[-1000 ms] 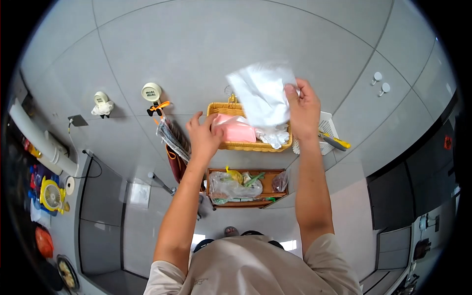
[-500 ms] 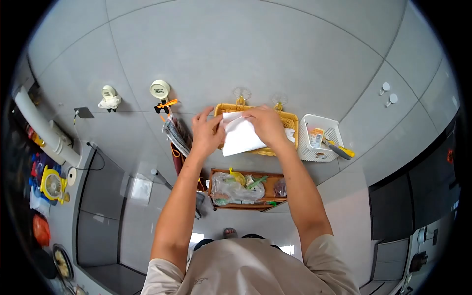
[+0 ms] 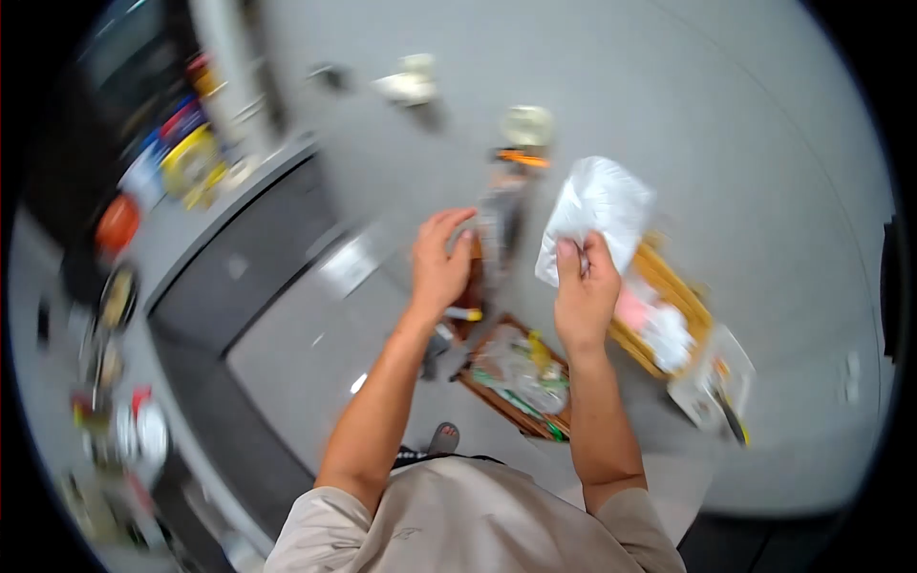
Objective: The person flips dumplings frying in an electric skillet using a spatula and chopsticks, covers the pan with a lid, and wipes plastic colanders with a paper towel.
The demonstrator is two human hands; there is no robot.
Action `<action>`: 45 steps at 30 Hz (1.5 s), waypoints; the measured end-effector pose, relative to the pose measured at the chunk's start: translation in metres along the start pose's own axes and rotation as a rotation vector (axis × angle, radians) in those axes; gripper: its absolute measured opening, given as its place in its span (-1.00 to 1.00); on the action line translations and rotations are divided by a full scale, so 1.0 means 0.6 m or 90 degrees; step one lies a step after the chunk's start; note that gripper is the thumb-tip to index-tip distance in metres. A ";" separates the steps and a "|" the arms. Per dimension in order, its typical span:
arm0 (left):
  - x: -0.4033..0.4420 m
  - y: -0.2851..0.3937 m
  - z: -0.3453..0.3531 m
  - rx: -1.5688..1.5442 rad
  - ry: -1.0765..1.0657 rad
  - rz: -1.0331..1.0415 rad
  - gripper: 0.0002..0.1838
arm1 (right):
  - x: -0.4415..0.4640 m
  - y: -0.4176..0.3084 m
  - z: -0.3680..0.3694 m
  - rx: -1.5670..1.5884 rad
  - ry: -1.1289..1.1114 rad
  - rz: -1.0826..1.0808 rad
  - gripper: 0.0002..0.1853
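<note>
My right hand (image 3: 586,291) pinches the lower edge of a white plastic bag (image 3: 600,205), which looks flat and slightly crinkled and stands up above my fingers. Behind that hand, a yellow wicker basket (image 3: 695,304) hangs on the wall with pink and white items inside. My left hand (image 3: 444,263) is raised and empty, its fingers apart and curved. It is nearest to a blurred grey bundle (image 3: 497,224) hanging below an orange tie (image 3: 523,158).
A white plastic basket (image 3: 690,396) hangs beside the wicker one. Below stands a brown rack (image 3: 511,411) holding plastic bags. At left runs a grey counter (image 3: 177,277) with a yellow fan (image 3: 194,164), an orange-red item (image 3: 118,222) and a pan (image 3: 119,296).
The view has swung to the left and blurred. My right hand has lifted the bag away from the wicker basket. My left hand has let go of it and moved apart.
</note>
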State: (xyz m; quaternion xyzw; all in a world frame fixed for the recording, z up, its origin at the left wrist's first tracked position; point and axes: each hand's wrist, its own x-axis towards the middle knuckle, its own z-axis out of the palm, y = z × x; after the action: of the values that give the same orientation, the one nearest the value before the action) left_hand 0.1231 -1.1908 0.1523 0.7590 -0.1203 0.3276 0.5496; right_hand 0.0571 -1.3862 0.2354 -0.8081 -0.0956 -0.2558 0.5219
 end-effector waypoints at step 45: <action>-1.153 0.460 -0.640 0.188 1.402 -0.590 -0.51 | -1.318 -0.455 0.500 0.503 -1.675 -0.510 -0.87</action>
State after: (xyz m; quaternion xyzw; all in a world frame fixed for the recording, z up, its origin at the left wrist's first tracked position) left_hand -0.6899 -1.0643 -0.0051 0.0988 0.7362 0.5819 0.3310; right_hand -0.6366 -0.9104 -0.0507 -0.1765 -0.7824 0.5816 0.1359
